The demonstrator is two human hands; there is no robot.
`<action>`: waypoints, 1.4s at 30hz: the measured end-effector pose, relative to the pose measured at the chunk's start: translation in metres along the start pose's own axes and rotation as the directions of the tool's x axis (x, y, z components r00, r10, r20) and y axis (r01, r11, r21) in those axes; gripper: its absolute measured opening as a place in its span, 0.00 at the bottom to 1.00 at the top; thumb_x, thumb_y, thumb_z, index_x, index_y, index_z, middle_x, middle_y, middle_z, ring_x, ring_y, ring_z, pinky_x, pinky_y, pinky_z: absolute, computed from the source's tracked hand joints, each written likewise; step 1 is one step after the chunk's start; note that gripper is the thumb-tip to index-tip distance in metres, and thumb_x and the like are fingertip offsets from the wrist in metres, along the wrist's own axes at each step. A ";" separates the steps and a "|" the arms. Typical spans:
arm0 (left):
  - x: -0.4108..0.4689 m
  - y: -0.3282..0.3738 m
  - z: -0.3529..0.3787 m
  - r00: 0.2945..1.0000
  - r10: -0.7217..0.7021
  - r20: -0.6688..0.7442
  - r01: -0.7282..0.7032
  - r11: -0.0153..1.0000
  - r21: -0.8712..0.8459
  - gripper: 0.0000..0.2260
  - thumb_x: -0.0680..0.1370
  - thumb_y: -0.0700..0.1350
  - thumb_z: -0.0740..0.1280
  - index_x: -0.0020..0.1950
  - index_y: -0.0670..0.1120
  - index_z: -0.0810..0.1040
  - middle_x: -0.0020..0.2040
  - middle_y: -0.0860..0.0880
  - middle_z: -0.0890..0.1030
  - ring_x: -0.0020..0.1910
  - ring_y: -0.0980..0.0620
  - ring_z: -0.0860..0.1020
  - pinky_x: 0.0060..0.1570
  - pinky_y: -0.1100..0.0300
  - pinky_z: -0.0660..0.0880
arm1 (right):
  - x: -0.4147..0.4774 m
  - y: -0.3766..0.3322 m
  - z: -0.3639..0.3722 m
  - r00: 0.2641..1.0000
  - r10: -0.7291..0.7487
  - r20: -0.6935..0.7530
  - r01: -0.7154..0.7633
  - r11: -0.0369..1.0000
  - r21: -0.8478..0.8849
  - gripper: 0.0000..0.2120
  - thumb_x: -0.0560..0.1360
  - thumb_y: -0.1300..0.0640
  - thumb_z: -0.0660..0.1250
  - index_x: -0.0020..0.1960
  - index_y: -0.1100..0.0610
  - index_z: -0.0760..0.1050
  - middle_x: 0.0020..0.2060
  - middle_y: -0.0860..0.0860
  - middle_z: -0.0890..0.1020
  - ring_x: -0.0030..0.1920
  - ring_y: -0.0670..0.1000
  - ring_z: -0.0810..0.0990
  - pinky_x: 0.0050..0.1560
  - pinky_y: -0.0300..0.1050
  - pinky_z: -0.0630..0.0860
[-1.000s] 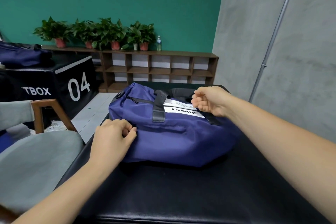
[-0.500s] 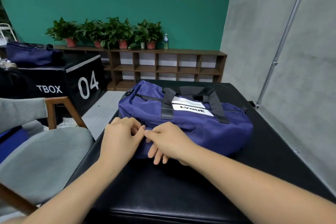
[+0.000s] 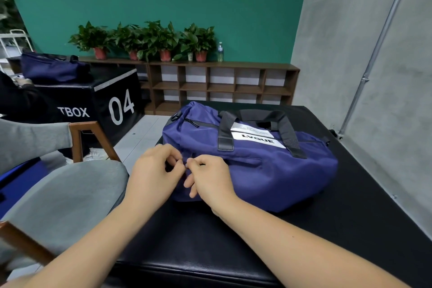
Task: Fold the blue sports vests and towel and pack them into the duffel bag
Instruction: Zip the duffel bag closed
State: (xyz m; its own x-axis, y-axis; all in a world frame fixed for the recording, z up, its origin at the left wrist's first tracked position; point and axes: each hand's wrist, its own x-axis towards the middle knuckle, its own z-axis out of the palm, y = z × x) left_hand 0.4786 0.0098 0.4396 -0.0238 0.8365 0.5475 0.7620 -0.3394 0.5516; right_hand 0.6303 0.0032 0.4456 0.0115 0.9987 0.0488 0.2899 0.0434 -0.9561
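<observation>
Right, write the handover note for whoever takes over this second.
Left grip: fingers curled, pinching at the near-left end of the bag.
Right grip: thumb and forefinger pinch the same spot; what exactly they hold is too small to tell.
The bag lies on the black table and looks closed on top.
Vests and towel: not in view, so whether they are packed cannot be told.
Left to do, probably: check the contents, then finish whatever fastening the fingers are working on.

The left hand (image 3: pixel 152 180) and right hand (image 3: pixel 211 179) hide whatever their fingers (image 3: pixel 171 152) pinch on the duffel bag (image 3: pixel 268 170).
</observation>
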 end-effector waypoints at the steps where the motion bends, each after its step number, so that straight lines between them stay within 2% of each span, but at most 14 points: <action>1: 0.002 -0.002 -0.001 0.998 -0.048 -0.035 0.048 0.999 -0.017 0.09 0.76 0.45 0.75 0.43 0.55 0.77 0.39 0.56 0.79 0.41 0.57 0.77 0.41 0.54 0.76 | -0.001 0.000 -0.002 1.000 -0.010 -0.010 0.010 0.999 -0.040 0.15 0.84 0.55 0.63 0.44 0.61 0.81 0.32 0.55 0.86 0.24 0.52 0.79 0.27 0.39 0.74; 3: 0.006 -0.006 -0.001 0.989 -0.131 -0.065 0.130 0.991 -0.021 0.12 0.77 0.49 0.76 0.43 0.54 0.73 0.38 0.54 0.79 0.39 0.54 0.78 0.40 0.51 0.77 | -0.001 0.001 -0.005 0.999 -0.031 -0.018 0.028 0.992 -0.125 0.14 0.81 0.56 0.62 0.41 0.62 0.79 0.31 0.54 0.85 0.24 0.52 0.79 0.27 0.41 0.75; 5: 0.009 -0.010 -0.001 0.983 -0.169 -0.066 0.170 0.985 0.002 0.14 0.77 0.52 0.77 0.43 0.52 0.71 0.38 0.53 0.79 0.39 0.53 0.78 0.40 0.50 0.77 | -0.002 0.005 -0.007 0.996 -0.090 -0.024 0.081 0.963 -0.257 0.14 0.78 0.54 0.60 0.39 0.61 0.75 0.30 0.54 0.84 0.27 0.54 0.81 0.32 0.47 0.78; 8: 0.012 -0.018 0.001 0.979 -0.195 -0.050 0.197 0.980 0.027 0.15 0.78 0.53 0.76 0.43 0.51 0.71 0.37 0.53 0.79 0.38 0.53 0.78 0.40 0.50 0.76 | 0.001 0.009 -0.012 0.972 -0.236 -0.009 0.187 0.795 -0.576 0.12 0.80 0.51 0.60 0.41 0.57 0.71 0.35 0.54 0.82 0.41 0.62 0.78 0.44 0.57 0.77; 10: 0.014 -0.022 0.003 0.977 -0.213 -0.027 0.214 0.975 0.051 0.15 0.80 0.54 0.74 0.42 0.50 0.71 0.35 0.52 0.80 0.37 0.52 0.78 0.40 0.50 0.76 | 0.003 0.008 -0.016 0.957 -0.291 0.011 0.217 0.685 -0.695 0.10 0.82 0.54 0.60 0.43 0.57 0.69 0.37 0.57 0.78 0.42 0.64 0.74 0.44 0.56 0.72; 14: 0.017 -0.028 0.006 0.973 -0.231 -0.002 0.230 0.968 0.103 0.17 0.82 0.52 0.71 0.38 0.48 0.70 0.30 0.50 0.78 0.34 0.47 0.76 0.37 0.51 0.72 | 0.001 0.004 -0.026 0.941 -0.337 0.024 0.218 0.552 -0.805 0.07 0.82 0.57 0.60 0.45 0.58 0.69 0.38 0.58 0.75 0.40 0.63 0.70 0.40 0.53 0.63; 18: 0.020 -0.029 0.001 0.968 -0.249 0.006 0.248 0.965 0.086 0.17 0.82 0.51 0.71 0.38 0.47 0.70 0.30 0.50 0.78 0.35 0.50 0.75 0.37 0.52 0.69 | -0.005 0.016 -0.055 0.950 -0.312 0.022 0.201 0.553 -0.809 0.06 0.81 0.59 0.61 0.46 0.59 0.72 0.39 0.58 0.80 0.41 0.64 0.75 0.40 0.54 0.68; 21: 0.020 -0.030 0.000 0.967 -0.254 0.018 0.252 0.964 0.090 0.16 0.82 0.51 0.71 0.38 0.47 0.71 0.32 0.50 0.79 0.37 0.49 0.76 0.38 0.52 0.70 | -0.014 0.027 -0.087 0.949 -0.313 0.014 0.177 0.498 -0.849 0.09 0.83 0.55 0.60 0.48 0.57 0.75 0.40 0.55 0.81 0.42 0.62 0.77 0.42 0.54 0.72; 24: 0.019 -0.028 -0.002 0.966 -0.259 0.022 0.256 0.962 0.094 0.16 0.82 0.51 0.70 0.39 0.47 0.71 0.32 0.49 0.79 0.37 0.48 0.76 0.38 0.51 0.71 | -0.022 0.038 -0.120 0.943 -0.328 -0.052 0.136 0.524 -0.841 0.10 0.83 0.52 0.61 0.45 0.55 0.75 0.38 0.54 0.82 0.42 0.63 0.78 0.41 0.54 0.72; 28: 0.020 -0.027 -0.002 0.968 -0.248 0.028 0.244 0.965 0.093 0.16 0.82 0.51 0.70 0.39 0.47 0.71 0.31 0.49 0.79 0.36 0.46 0.76 0.39 0.50 0.73 | -0.034 0.050 -0.160 0.923 -0.377 -0.075 0.138 0.507 -0.851 0.11 0.82 0.49 0.63 0.43 0.53 0.75 0.33 0.52 0.79 0.37 0.60 0.76 0.38 0.54 0.72; 32: 0.018 -0.025 0.001 0.971 -0.237 0.015 0.234 0.966 0.108 0.17 0.82 0.51 0.70 0.38 0.46 0.71 0.30 0.49 0.78 0.35 0.48 0.76 0.36 0.51 0.70 | -0.043 0.053 -0.172 0.888 -0.457 -0.044 0.218 0.504 -0.836 0.11 0.81 0.49 0.63 0.41 0.51 0.72 0.29 0.49 0.76 0.33 0.59 0.75 0.36 0.54 0.74; 34: 0.015 -0.025 0.001 0.969 -0.247 0.000 0.245 0.963 0.113 0.16 0.82 0.51 0.71 0.38 0.45 0.71 0.30 0.49 0.78 0.35 0.48 0.76 0.34 0.52 0.69 | -0.043 0.051 -0.181 0.867 -0.492 -0.076 0.227 0.527 -0.819 0.10 0.80 0.50 0.63 0.41 0.51 0.71 0.28 0.48 0.76 0.33 0.58 0.74 0.35 0.54 0.73; 38: 0.008 -0.022 0.001 0.973 -0.231 -0.014 0.231 0.966 0.113 0.15 0.79 0.50 0.73 0.37 0.46 0.73 0.29 0.52 0.79 0.34 0.50 0.78 0.34 0.54 0.71 | -0.032 0.047 -0.221 0.822 -0.498 -0.275 0.128 0.633 -0.763 0.09 0.78 0.52 0.67 0.41 0.50 0.71 0.28 0.46 0.77 0.34 0.54 0.77 0.37 0.53 0.76; 42: -0.004 -0.014 0.008 0.987 -0.162 0.022 0.159 0.982 0.099 0.14 0.78 0.48 0.74 0.37 0.49 0.73 0.29 0.53 0.79 0.33 0.52 0.78 0.35 0.54 0.72 | -0.009 0.049 -0.265 0.795 -0.369 -0.481 -0.032 0.767 -0.641 0.09 0.78 0.49 0.70 0.43 0.50 0.73 0.31 0.46 0.79 0.39 0.51 0.79 0.43 0.53 0.78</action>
State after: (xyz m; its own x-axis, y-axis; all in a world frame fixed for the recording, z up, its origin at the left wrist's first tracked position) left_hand 0.4729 0.0148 0.4246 -0.1330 0.8896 0.4370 0.8085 -0.1577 0.5670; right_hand 0.8977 -0.0099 0.4745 0.3625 0.7658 0.5311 0.8355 -0.0146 -0.5493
